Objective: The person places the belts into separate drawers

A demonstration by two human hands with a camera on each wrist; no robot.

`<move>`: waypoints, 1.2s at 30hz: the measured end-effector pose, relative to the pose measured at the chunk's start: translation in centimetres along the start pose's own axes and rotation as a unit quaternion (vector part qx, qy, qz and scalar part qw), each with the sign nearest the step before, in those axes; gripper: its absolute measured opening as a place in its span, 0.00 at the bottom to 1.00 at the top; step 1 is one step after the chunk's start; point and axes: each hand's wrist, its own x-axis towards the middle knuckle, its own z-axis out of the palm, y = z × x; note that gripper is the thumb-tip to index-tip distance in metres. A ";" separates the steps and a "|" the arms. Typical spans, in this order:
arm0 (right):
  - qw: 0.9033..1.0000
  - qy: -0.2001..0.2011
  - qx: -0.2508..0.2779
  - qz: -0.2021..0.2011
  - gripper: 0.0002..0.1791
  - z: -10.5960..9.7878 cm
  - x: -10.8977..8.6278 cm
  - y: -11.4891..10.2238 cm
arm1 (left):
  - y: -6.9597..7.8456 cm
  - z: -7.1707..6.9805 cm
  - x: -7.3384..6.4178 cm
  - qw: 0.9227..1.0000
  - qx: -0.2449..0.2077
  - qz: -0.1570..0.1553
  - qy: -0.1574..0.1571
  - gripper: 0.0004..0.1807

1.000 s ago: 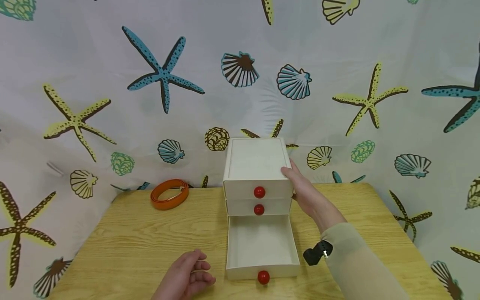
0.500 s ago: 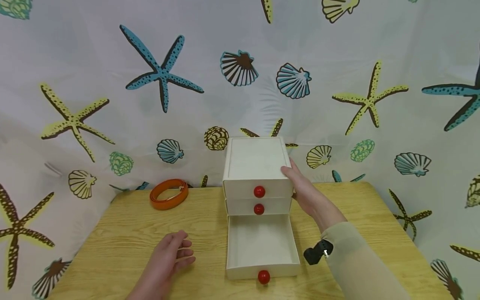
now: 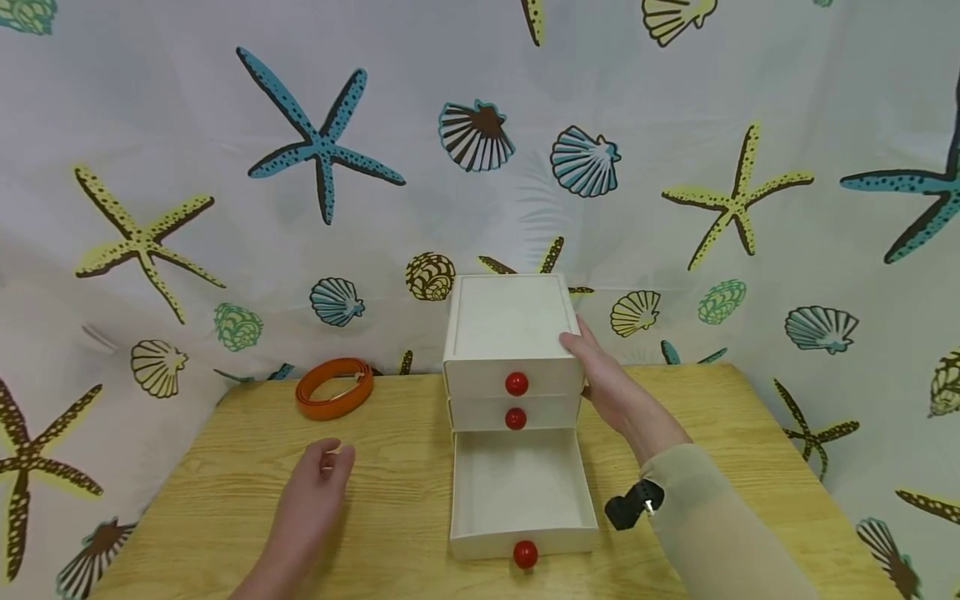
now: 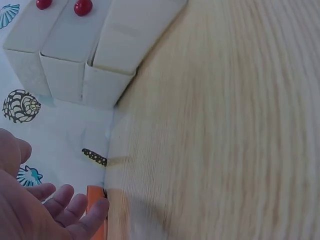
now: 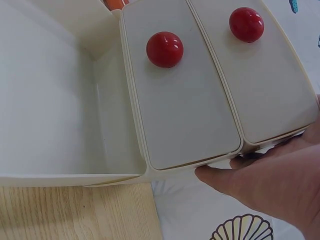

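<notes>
A small white drawer unit (image 3: pixel 517 317) with round red knobs stands on the table. Its bottom drawer (image 3: pixel 523 546) is pulled out, with a bare interior; the two drawers above are pushed in. My right hand (image 3: pixel 607 379) holds the unit's upper right side, thumb over the top edge and fingers along the side wall. In the right wrist view, fingertips of the right hand (image 5: pixel 275 175) touch that wall. My left hand (image 3: pixel 311 496) hovers over the table with loosely bent fingers and nothing in them. Beyond it lies a coiled orange belt (image 3: pixel 330 408), partly behind the fingers in the left wrist view.
The wooden table (image 3: pixel 397 467) ends at the back against a white curtain (image 3: pixel 480 217) printed with starfish and shells. A black strap device (image 3: pixel 633 504) sits on the right wrist, close to the open drawer's right side.
My left hand has moved left and farther forward, away from the open drawer and toward the orange belt. The right hand keeps its place on the drawer unit.
</notes>
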 end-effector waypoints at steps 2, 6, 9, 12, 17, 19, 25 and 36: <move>1.000 0.001 0.000 0.001 0.41 0.0 0.0 0.0 | -0.3 -0.2 0.4 0.999 0.041 0.026 0.014 0.47; 1.000 0.002 0.000 0.003 0.41 0.0 0.1 -0.1 | -0.8 -0.4 1.0 0.992 0.096 0.068 0.039 0.41; 1.000 0.003 0.001 0.003 0.41 0.0 0.1 -0.1 | -1.0 -0.6 1.4 0.984 0.139 0.090 0.060 0.38; 1.000 0.003 0.001 0.003 0.41 0.1 0.1 -0.1 | -1.1 -0.7 1.9 0.974 0.184 0.108 0.081 0.37; 1.000 0.002 0.000 0.004 0.41 0.1 0.0 -0.2 | -1.4 -0.9 2.7 0.957 0.239 0.134 0.100 0.38; 1.000 0.001 -0.001 0.004 0.41 0.1 0.0 -0.2 | -1.5 -1.0 3.0 0.949 0.256 0.147 0.110 0.37; 1.000 0.001 -0.001 0.002 0.41 0.1 0.0 -0.2 | -2.1 -1.3 4.1 0.927 0.287 0.193 0.145 0.34; 1.000 0.004 -0.003 0.000 0.41 0.1 -0.1 -0.3 | -2.5 -1.3 6.5 0.910 0.308 0.221 0.170 0.32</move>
